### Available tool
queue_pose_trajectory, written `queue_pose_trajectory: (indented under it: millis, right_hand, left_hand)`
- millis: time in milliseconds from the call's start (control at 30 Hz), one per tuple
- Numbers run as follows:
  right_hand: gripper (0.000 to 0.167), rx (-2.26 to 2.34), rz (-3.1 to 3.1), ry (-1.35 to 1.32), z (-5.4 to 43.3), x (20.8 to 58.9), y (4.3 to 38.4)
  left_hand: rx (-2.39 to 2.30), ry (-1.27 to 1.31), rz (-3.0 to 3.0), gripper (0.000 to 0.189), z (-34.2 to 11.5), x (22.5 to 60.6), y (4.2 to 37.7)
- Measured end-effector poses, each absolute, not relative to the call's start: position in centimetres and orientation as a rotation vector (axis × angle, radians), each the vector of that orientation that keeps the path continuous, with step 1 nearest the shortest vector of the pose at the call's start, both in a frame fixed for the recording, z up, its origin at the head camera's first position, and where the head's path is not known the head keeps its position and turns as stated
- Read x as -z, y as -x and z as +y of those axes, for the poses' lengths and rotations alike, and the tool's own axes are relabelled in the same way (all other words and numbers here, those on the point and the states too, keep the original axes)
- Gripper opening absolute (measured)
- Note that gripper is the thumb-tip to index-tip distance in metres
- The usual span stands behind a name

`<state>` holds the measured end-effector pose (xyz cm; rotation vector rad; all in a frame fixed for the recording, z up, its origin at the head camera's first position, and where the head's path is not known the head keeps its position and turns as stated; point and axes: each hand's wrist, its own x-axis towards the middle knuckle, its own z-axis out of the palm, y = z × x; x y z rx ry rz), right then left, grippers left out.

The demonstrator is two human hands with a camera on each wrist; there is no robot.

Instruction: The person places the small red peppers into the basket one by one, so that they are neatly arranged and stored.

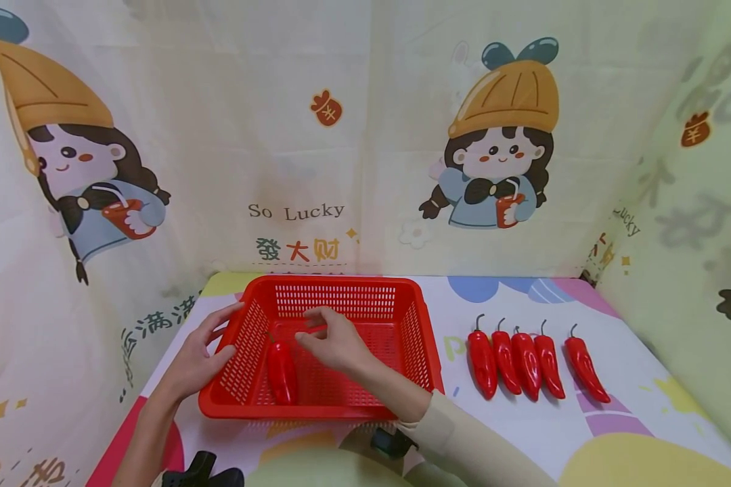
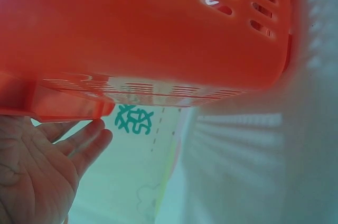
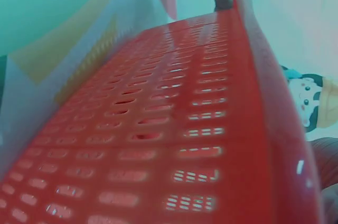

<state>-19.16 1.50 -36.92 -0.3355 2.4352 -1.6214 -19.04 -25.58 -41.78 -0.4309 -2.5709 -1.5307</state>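
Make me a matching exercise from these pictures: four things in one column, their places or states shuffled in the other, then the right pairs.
Column one
1. the lone pepper
2. the five peppers
3. the basket
4. the "So Lucky" lettering

Column two
A. in a row, to the right of the basket
B. on the backdrop
C. inside the basket, toward its left end
D. red and slotted, standing on the table

Right pairs: 1-C, 2-A, 3-D, 4-B

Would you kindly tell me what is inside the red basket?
One red pepper is visible in the red basket, toward its left side. The right hand and forearm hide part of the floor; anything beneath them cannot be seen.
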Motion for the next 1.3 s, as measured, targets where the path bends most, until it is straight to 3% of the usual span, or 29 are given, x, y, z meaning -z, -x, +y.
queue_pose_trajectory:
  millis: [1300]
  right_hand:
    - [0.05,1.757,2.634,0.494,9.5,36.7,14.1]
  left_hand:
    - [1.504,0.407,-2.593,0.076,-25.6,41.8,19.3]
